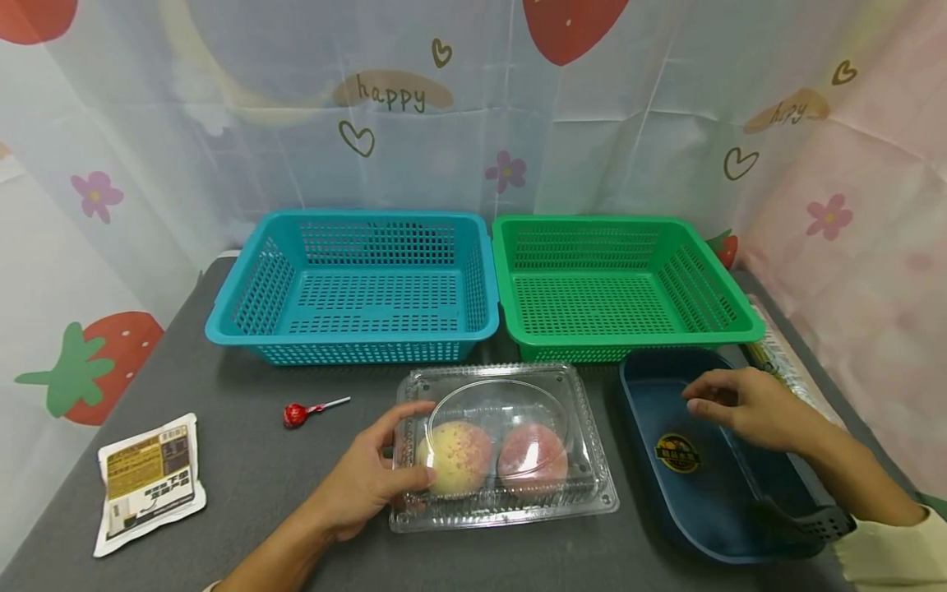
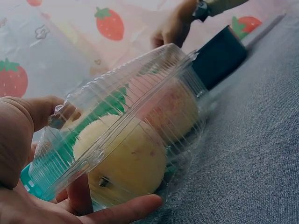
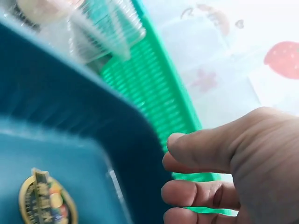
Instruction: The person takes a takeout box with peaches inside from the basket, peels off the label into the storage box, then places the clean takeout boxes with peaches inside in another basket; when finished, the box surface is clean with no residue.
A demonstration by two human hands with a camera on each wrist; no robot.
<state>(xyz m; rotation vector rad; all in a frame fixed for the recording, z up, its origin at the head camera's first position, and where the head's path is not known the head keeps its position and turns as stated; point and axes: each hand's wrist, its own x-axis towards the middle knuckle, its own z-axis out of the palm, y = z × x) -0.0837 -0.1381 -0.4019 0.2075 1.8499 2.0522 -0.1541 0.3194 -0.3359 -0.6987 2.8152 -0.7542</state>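
A clear plastic clamshell box (image 1: 484, 514) with two peaches inside sits in the middle of the table in the head view. One peach (image 1: 457, 459) is yellow with pink speckles, the other peach (image 1: 534, 460) pinkish red. My left hand (image 1: 355, 481) grips the box by its left side; the left wrist view shows the box (image 2: 117, 135) tilted in that frame, fingers around its edge. Over the dark blue tray (image 1: 688, 518) hovers my right hand (image 1: 747, 407), fingers loosely bent and holding nothing. A round black-and-gold sticker (image 1: 676, 453) lies in the tray.
Behind stand a blue basket (image 1: 351, 339) and a green basket (image 1: 636, 338) side by side. A red lollipop (image 1: 295, 415) and a white-and-yellow packet (image 1: 150, 483) lie at left. Some long wrapped item (image 1: 795, 370) lies beyond the tray at right.
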